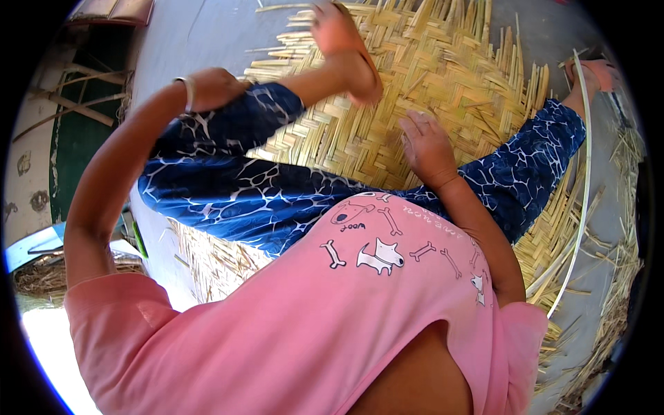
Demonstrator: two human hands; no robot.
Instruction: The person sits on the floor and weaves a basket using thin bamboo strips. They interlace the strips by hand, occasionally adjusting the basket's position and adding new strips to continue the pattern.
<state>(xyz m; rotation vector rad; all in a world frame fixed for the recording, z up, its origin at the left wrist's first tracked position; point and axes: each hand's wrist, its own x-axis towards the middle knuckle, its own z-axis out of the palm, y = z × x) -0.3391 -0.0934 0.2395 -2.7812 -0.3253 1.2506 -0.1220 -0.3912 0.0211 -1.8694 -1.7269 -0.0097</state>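
A woven mat of pale split strips lies beneath and between my legs, its loose strip ends sticking out along the far edge. My left hand, with a bangle at its wrist, is curled at the raised blue patterned trouser leg. It seems to grip the cloth, though its fingertips are hidden and a little blurred. Above the mat's middle is my right hand, its fingers stretched out and holding nothing. Whether it touches the weave cannot be told.
My left foot, in a pinkish sandal, is over the mat. The other sandal is at the far right. A long pale strip curves along the right side. Loose straw lies beyond it, and sticks lie at the far left.
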